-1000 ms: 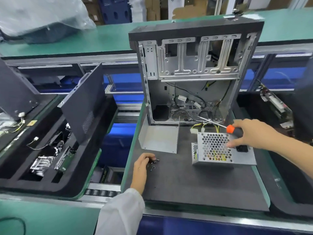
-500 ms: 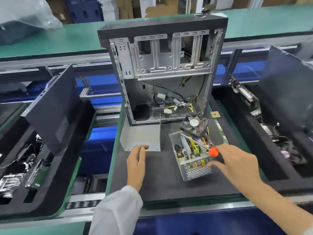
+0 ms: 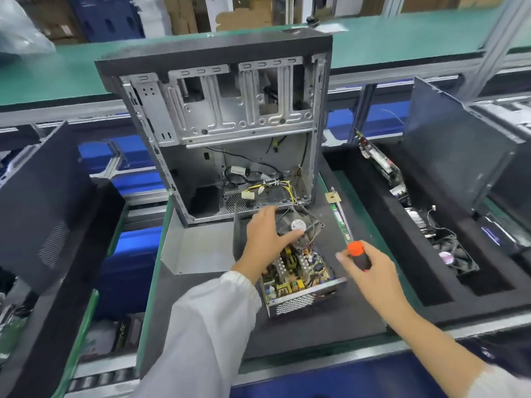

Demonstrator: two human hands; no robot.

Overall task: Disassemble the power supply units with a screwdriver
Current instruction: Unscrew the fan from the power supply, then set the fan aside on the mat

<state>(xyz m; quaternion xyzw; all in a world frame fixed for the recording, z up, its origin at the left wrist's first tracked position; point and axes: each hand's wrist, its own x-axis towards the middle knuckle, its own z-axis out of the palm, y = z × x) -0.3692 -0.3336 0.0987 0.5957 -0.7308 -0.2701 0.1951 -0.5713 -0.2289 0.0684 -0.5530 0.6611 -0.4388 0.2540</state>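
Left fingers (image 3: 290, 235) spread straight over the fan (image 3: 298, 224), holding nothing; a half second ago lay flat on the tabletop (image 3: 330, 320) beside the cover (image 3: 198, 248), now reached across to the opened PSU (image 3: 298, 278). Touching the fan or just above it: cannot tell. Right fingers (image 3: 343, 258) curled round the black grip of the screwdriver (image 3: 359, 254), orange cap up, shaft hidden behind the hand. Lifted clear of the PSU now, where a half second ago the tip was down among the parts.

Just under the left fingers, fan tilted up at the far end of the PSU, wires trailing from it into the unit. Below the left palm, board bare: yellow coils, heatsinks, capacitors open to view. A second ago closed under its honeycomb lid; now only the tray with its mesh wall nearest the person. Just left of the left wrist, grey cover lying flat on the tabletop. Beyond the fingertips, the case (image 3: 218, 124) upright and open, yellow cables hanging from its floor towards the PSU.

Meaning for the task, as a judgement: lid stage done, fan and board next. Likely need: fan lifted aside or steadied by the left hand, then screwdriver back down onto the board screws. Risk of snagging the fan wires if pulled hard.
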